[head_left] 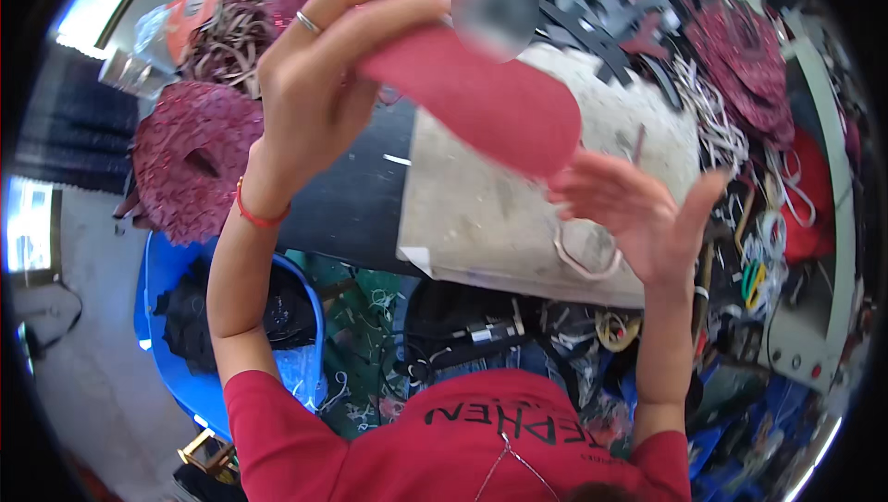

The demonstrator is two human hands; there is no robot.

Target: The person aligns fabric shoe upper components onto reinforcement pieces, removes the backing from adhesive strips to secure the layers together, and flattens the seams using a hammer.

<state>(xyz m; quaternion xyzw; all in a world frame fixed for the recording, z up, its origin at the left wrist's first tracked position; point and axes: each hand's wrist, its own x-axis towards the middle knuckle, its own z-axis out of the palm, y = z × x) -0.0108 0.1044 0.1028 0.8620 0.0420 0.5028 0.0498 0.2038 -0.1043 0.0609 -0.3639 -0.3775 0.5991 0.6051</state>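
My left hand [319, 86], with a ring on one finger, is raised at the upper left and closed around one end of a red, flat, insole-shaped piece [499, 109]. The piece slants down to the right above the table, and its wide rounded end faces my right hand [638, 211]. That hand is open, with the thumb spread away from the fingers. Its fingertips are at the rounded end; whether they touch it I cannot tell. A blurred round patch hides part of the area just above the piece.
Below lies a stained, pale board [499, 215] on a dark table [351, 188]. Bundles of dark red cut pieces [199, 155] sit at the left; black curved strips [592, 35] and pale laces [712, 118] lie at the back right. A blue tub [157, 345] stands at lower left.
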